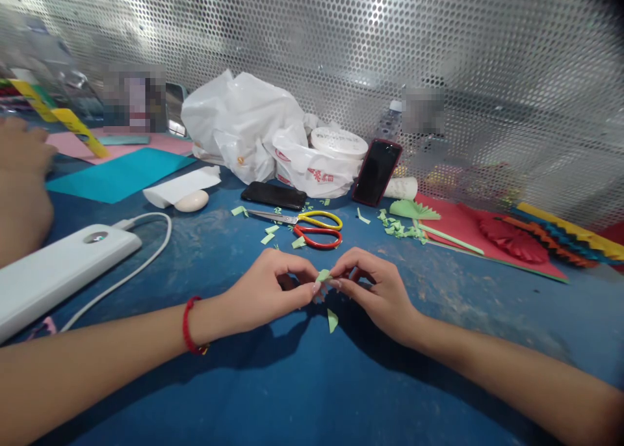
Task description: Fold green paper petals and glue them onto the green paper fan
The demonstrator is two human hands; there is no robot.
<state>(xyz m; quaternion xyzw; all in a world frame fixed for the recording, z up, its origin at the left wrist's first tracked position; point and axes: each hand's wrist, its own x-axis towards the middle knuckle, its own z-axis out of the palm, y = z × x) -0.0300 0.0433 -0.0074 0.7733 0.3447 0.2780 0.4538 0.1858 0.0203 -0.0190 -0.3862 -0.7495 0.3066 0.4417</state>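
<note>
Hands counted: three, two of them yours. Clock centre is your pinch, read left to right.

9–10 o'clock: one co-worker's hand (24, 173), curled at the table edge, its grip hidden. One white power bank (63, 270) and one white cable (146, 251) lie near your left forearm. Farther out are one pink paper sheet (73, 147) and one teal paper sheet (117, 176).

Centre: your left hand (266, 296), with one red bracelet (188, 326), and your right hand (375, 296) are both closed to a pinch on one green paper scrap (322, 276), fingertips nearly meeting. One loose green scrap (332, 320) lies just below, at 6 o'clock.

12 o'clock: one pair of scissors (295, 222) with red and yellow handles, one black phone (273, 196), one white plastic bag (244, 124).

1 o'clock: one phone in a red case (377, 171).

2–3 o'clock: one red paper sheet (453, 222), one red paper rosette (511, 238), one green paper fan (413, 209).

Surface: worn blue table (439, 316). Behind: one perforated metal panel (390, 43).
</note>
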